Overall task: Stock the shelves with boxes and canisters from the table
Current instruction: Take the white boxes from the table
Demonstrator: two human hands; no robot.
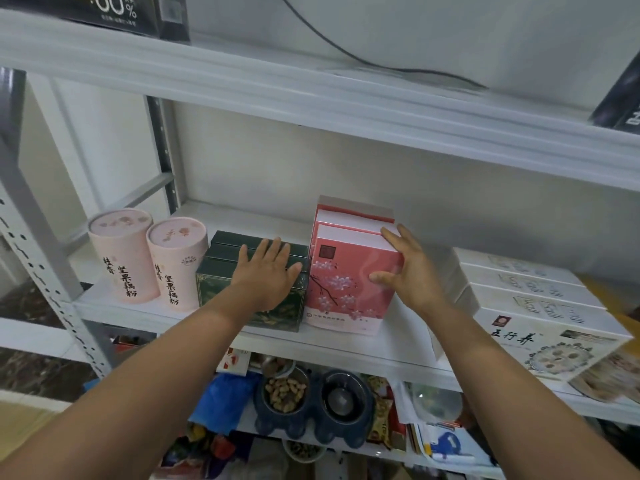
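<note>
- Two bowls sit low on the under shelf, at 6 o'clock from the hands. The left bowl (285, 393) is full of small brown bits. The right bowl (341, 398) looks empty.
- The shelf (346, 346) being filled is just above them.
- The left hand (266, 271) lies flat on top of the green box (221, 285), fingers straight. It grips nothing.
- The right hand (407, 271) presses on the right side of the pink box (346, 271), fingers straight and thumb on the front. The hands are apart, one on each box.
- The green box touches the pink box, at its 9 o'clock. Both stand close to the front edge.
- More green and pink boxes stand right behind them, at 12 o'clock.
- Two pink cans (121, 258) stand at 9 o'clock from the green box, lids on. I cannot tell what is inside.
- White boxes (540, 306) lie at 3 o'clock from the pink box, all closed.
- A black box (131, 15) sits on the top shelf at 11 o'clock.
- What could go wrong: the pink box is tall and near the edge. I think a pull toward 6 o'clock could tip it off onto the bowls.
- A hard push toward 9 o'clock could shove the green box into the cans and knock them over.
- A push toward 12 o'clock could jam it on the box behind.
</note>
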